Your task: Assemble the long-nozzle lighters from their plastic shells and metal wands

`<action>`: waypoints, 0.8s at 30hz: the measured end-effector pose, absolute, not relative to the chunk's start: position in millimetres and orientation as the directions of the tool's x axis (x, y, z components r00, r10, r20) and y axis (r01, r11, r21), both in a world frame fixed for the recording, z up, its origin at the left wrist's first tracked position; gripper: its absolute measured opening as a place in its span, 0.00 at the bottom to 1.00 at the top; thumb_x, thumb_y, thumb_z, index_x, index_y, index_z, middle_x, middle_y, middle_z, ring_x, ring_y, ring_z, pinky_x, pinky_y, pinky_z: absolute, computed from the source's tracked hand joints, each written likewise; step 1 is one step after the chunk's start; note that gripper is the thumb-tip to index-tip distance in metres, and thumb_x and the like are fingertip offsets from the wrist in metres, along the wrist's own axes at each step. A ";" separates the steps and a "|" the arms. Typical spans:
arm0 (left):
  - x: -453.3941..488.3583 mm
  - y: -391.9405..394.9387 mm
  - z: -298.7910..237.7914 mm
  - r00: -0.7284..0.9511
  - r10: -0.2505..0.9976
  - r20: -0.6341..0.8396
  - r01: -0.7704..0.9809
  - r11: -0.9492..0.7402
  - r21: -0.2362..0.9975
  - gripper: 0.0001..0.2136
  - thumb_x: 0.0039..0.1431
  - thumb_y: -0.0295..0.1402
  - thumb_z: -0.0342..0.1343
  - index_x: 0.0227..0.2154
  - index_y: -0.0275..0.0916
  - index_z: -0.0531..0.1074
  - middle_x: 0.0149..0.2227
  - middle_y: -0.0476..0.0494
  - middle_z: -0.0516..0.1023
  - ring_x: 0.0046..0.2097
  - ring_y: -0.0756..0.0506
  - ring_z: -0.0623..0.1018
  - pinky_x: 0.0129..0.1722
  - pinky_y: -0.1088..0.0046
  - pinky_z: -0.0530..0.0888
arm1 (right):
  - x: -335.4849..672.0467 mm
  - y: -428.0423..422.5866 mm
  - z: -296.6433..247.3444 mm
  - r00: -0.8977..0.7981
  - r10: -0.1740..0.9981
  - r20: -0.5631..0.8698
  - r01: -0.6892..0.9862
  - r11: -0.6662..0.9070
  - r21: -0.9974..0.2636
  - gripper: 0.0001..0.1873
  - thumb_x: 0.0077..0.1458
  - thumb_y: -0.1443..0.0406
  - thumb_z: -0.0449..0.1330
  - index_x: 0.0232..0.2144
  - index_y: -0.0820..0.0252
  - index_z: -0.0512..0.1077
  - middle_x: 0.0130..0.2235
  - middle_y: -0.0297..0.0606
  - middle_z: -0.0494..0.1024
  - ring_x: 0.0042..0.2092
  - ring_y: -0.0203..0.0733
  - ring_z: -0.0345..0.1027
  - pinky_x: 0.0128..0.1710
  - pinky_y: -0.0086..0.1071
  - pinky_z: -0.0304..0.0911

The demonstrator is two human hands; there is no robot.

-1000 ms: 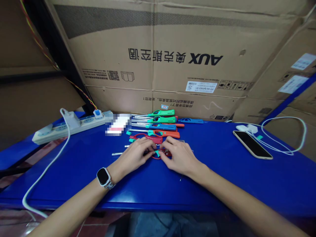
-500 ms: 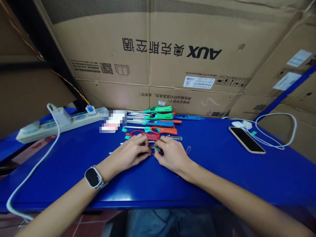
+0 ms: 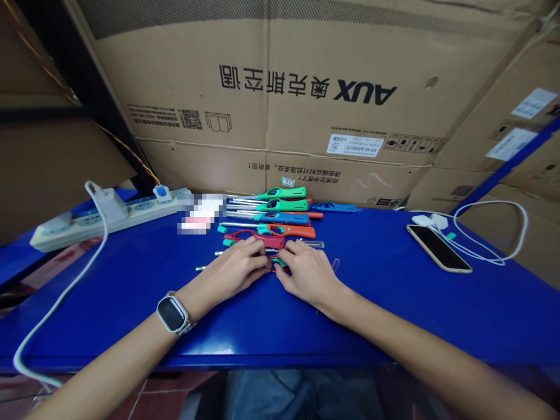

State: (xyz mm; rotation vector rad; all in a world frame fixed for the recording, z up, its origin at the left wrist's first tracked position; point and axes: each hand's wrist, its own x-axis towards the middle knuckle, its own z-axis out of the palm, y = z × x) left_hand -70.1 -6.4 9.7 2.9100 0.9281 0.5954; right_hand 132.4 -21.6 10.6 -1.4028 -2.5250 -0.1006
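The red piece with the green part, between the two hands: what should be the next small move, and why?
Perhaps the right hand should gently press the green part while the left hand steadies the red piece: both hands are close around them, and I cannot see whether the green part is fully seated.

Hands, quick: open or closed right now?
Left hand: curled near the green bit; can't tell if it's gripping.
Right hand: curled at the green bit; its grip is hidden.

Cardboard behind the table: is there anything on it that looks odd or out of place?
Yes: the large cardboard behind the blue table shows its AUX lettering upside down, so it seems turned over.
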 end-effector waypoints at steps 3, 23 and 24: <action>-69.9 -7.0 9.8 0.752 0.564 0.343 0.562 -0.819 0.116 0.10 0.69 0.32 0.49 0.34 0.38 0.73 0.39 0.42 0.72 0.40 0.44 0.69 0.41 0.67 0.67 | 132.9 -20.9 10.1 -0.497 0.831 0.250 0.845 0.529 -0.079 0.11 0.62 0.64 0.53 0.37 0.59 0.75 0.42 0.42 0.77 0.45 0.45 0.69 0.34 0.31 0.60; -71.7 -6.3 5.6 0.732 0.592 0.336 0.590 -0.798 0.121 0.13 0.70 0.35 0.47 0.34 0.40 0.75 0.36 0.44 0.72 0.41 0.44 0.68 0.40 0.67 0.65 | 134.6 -15.0 8.6 -0.508 0.818 0.269 0.830 0.549 -0.103 0.10 0.62 0.63 0.54 0.36 0.58 0.75 0.40 0.38 0.75 0.38 0.39 0.70 0.31 0.30 0.55; -71.6 -6.3 6.0 0.731 0.593 0.338 0.589 -0.798 0.128 0.13 0.70 0.36 0.47 0.34 0.40 0.75 0.36 0.44 0.72 0.41 0.44 0.68 0.41 0.67 0.65 | 135.4 -14.8 9.3 -0.520 0.813 0.262 0.822 0.559 -0.105 0.10 0.62 0.63 0.54 0.36 0.58 0.75 0.40 0.38 0.74 0.38 0.39 0.70 0.31 0.30 0.55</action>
